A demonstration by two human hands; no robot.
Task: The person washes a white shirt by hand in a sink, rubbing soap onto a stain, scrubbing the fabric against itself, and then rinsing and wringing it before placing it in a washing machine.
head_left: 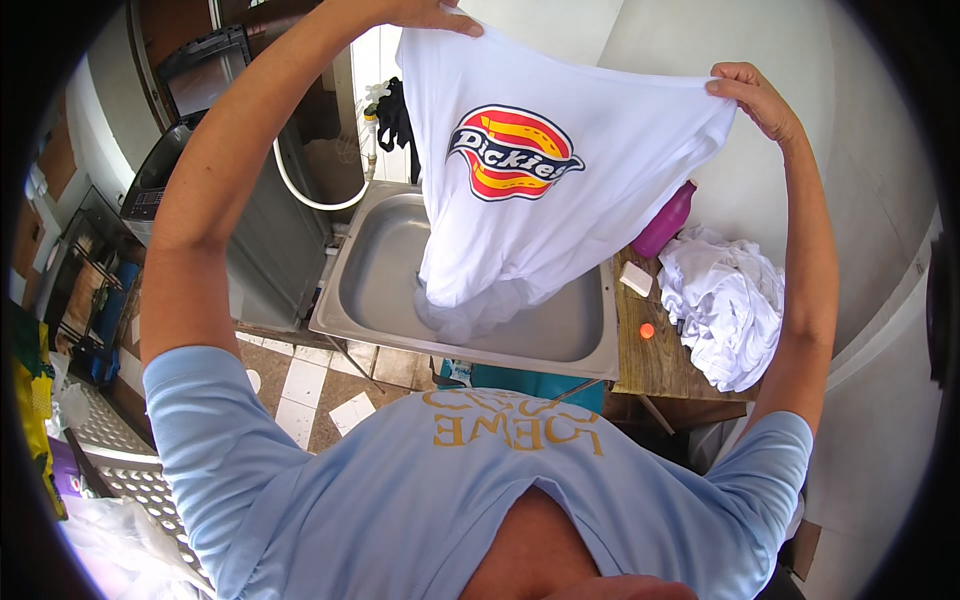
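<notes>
Steel sink [345, 300] mid-frame | I judge rinse-and-lift step; left hand [435, 14], right hand [750, 95] pinching white T-shirt [560, 215] shoulders; hem in basin | next: wringing needs regrip

Bright, even daylight from ahead — the white shirt [560, 190] nearly glares; shadows stay soft. Sharp focus centrally — fisheye bending and black vignette at the rim.

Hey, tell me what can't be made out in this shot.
Head view only:
- Left hand: fingers cut off by the top edge.
- Steel sink: middle of the basin hidden behind the held-up white printed T-shirt.
- Pink plastic bottle: top hidden behind the shirt.
- Small orange object on the wooden shelf: too small to identify.
</notes>
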